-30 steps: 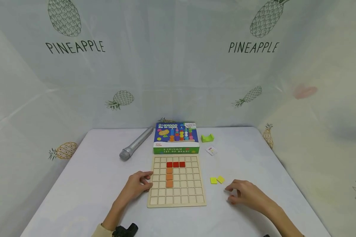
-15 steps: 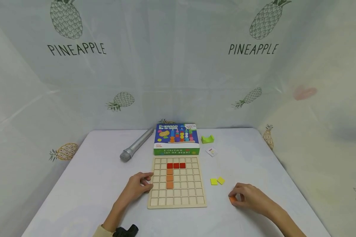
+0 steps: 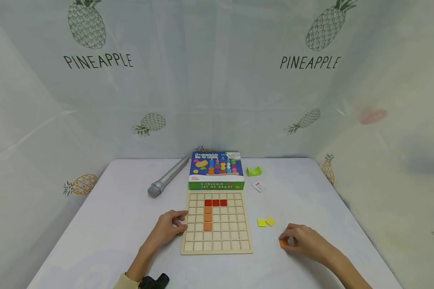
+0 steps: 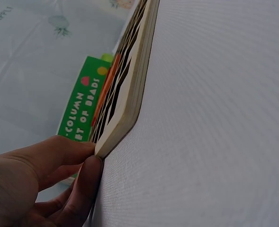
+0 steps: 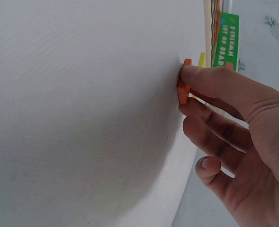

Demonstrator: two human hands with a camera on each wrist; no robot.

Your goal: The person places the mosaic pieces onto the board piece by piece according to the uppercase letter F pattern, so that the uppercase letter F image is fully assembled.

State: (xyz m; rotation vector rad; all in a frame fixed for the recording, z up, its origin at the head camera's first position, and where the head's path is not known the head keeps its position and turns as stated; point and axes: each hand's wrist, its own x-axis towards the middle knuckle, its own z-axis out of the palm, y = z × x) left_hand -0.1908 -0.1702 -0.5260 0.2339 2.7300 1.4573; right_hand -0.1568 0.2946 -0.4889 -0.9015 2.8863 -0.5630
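A square wooden grid board (image 3: 235, 235) lies flat on the white table, with three red tiles (image 3: 215, 203) in a row and three orange tiles (image 3: 207, 218) below the leftmost red one. My left hand (image 3: 169, 224) holds the board's left edge between thumb and fingers; the left wrist view shows the fingertips right at its rim. To the right of the board, my right hand (image 3: 305, 240) pinches a loose orange tile (image 5: 183, 90) between thumb and forefinger, low over the table, its other fingers curled beneath. Two yellow tiles (image 3: 262, 222) lie between board and right hand.
Behind the board sits a bead-set box (image 3: 216, 185). A silver microphone (image 3: 168, 176) lies left of it. To the right are a light green curved piece (image 3: 254, 171) and a small printed card (image 3: 259, 186). A pineapple-print cloth (image 3: 217, 80) hangs behind the table.
My right hand has closed its thumb and forefinger on an orange tile, moving slightly toward me, and now stays in place with it. The left hand keeps its place at the board's edge.
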